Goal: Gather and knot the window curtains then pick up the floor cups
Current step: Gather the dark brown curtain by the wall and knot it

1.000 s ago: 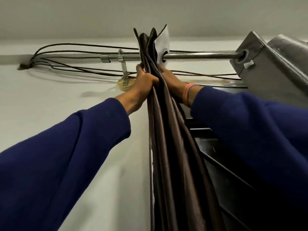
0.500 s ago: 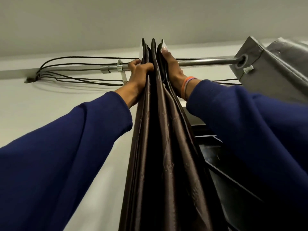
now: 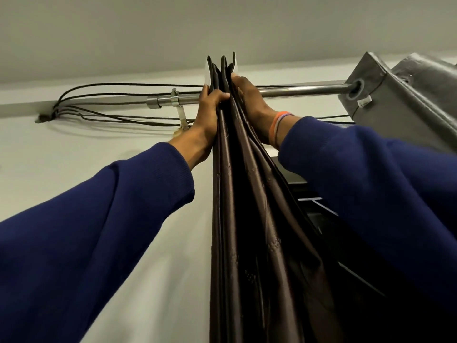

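A dark brown curtain hangs bunched into tight folds from a metal rod near the ceiling. My left hand grips the left side of the bunch just below the rod, thumb curled over the folds. On the bunch's right side my right hand presses flat against the folds, fingers pointing up toward the top edge. Both arms wear dark blue sleeves. No cups or floor show in this upward view.
A second grey curtain panel hangs on the rod at the far right. Black cables run along the wall to the left of the rod's bracket. A dark window frame lies behind the curtain.
Both hands have slid up from below the rod to the curtain's top, squeezing the folds closer together. The white lining that stuck out is now tucked in.
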